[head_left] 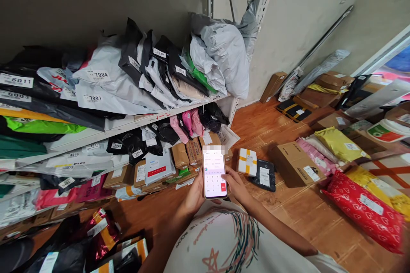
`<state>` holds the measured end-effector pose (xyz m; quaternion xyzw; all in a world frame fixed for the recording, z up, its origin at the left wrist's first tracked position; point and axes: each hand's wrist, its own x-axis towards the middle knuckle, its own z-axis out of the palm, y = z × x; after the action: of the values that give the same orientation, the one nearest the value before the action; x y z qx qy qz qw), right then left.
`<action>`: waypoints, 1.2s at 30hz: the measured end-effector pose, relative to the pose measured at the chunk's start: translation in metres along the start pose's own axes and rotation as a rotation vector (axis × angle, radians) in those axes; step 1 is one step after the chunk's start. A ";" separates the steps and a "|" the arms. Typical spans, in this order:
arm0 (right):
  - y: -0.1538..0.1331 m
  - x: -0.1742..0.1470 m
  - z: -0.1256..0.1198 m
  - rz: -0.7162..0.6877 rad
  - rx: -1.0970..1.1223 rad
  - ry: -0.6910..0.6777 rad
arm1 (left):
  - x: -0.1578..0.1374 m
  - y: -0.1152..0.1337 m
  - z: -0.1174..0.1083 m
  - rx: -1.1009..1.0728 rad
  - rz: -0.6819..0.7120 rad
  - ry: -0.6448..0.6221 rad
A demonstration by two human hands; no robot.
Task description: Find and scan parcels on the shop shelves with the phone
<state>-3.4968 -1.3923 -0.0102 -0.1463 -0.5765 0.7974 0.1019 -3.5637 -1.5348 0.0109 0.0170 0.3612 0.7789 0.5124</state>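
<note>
A smartphone [212, 166] is held upright in front of my body, its lit screen showing a number keypad with a red key at the lower right. My left hand [194, 193] is closed around its left edge. From the other side, my right hand [236, 184] grips the phone, with the thumb over the right part of the keypad; its other fingers are mostly hidden. Just beyond the right hand, a white box with yellow tape [246, 162] lies on the floor against a black parcel [264, 175].
A metal shelf [134, 120] on the left carries several bagged parcels with number labels. Cardboard boxes [194, 150] sit under it. On the right-hand floor are a cardboard box [296, 164], a red heart-patterned parcel [365, 209] and a yellow parcel [341, 143]. Dark parcels [68, 251] lie at lower left.
</note>
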 end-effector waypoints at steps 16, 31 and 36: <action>-0.015 0.000 0.000 0.047 0.085 -0.031 | -0.008 0.010 -0.009 0.087 0.025 -0.081; -0.010 0.022 0.015 0.160 0.191 0.004 | 0.003 0.018 -0.025 0.012 0.016 -0.094; -0.010 0.022 0.012 0.191 0.236 -0.115 | 0.009 0.021 -0.039 -0.021 -0.024 -0.093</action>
<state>-3.5219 -1.3928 0.0000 -0.1416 -0.4670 0.8728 0.0087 -3.6000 -1.5530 -0.0092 0.0433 0.3289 0.7748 0.5381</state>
